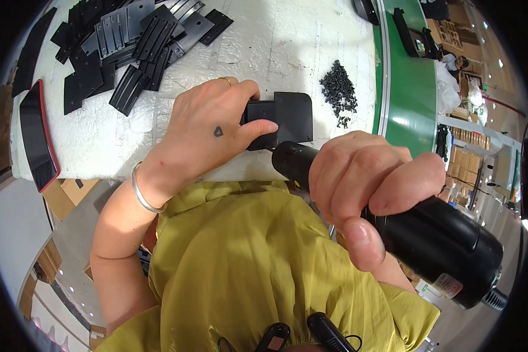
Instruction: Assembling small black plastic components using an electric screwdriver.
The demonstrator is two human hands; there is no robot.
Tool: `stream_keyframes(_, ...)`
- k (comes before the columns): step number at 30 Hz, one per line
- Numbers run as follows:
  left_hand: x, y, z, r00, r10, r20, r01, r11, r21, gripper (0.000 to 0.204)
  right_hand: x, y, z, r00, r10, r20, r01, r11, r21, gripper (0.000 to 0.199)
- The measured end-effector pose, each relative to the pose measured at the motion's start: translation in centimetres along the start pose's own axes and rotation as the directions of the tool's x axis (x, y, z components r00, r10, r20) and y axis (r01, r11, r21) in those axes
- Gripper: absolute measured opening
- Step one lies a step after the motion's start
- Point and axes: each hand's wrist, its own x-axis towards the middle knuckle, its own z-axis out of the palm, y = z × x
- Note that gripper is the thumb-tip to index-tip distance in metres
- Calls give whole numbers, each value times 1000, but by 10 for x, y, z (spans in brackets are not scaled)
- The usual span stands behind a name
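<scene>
My left hand [214,120] grips a black plate part [294,114] at its left end, thumb on top and fingers curled over the far edge. The part lies on the white work surface near its front edge. In my right hand [369,185] is a black electric screwdriver [437,243], fingers wrapped round its body. Its nose points at the near edge of the part, just right of my left thumb. The bit tip shows only as a thin sliver there, and I cannot tell whether a screw is under it.
Small black screws [338,88] lie in a heap right of the part. Black metal plates and brackets [126,44] are piled at the far left. A red-edged phone [40,135] lies at the left edge. To the right runs a green conveyor belt [413,100] carrying a black part [413,38].
</scene>
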Motion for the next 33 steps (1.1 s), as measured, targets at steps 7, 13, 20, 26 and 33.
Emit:
stream_keyframes(7, 2, -1, 8, 996, 45, -75, -47, 999, -22, 34, 2, 0, -1, 994, 26, 102, -20, 998, -57, 27)
stream_keyframes(13, 5, -3, 3, 999, 18, -48, -18, 1000, 3, 36, 2, 12, 2, 998, -60, -36, 58, 997, -49, 29)
stream_keyframes(20, 3, 9, -14, 953, -264, -146, 104, 741, -663, 40, -16, -19, -8, 826, -188, -531, 326, 928, 179, 43)
stream_keyframes(26, -4, 47, 0, 920, -325, -219, -99, 347, -933, 48, -35, 33, 1, 684, 190, -704, -105, 981, 163, 75)
stream_keyframes(33, -4, 42, -18, 991, -108, 80, 84, 38, -996, 33, -25, 24, 8, 734, 334, -592, -248, 942, 225, 62)
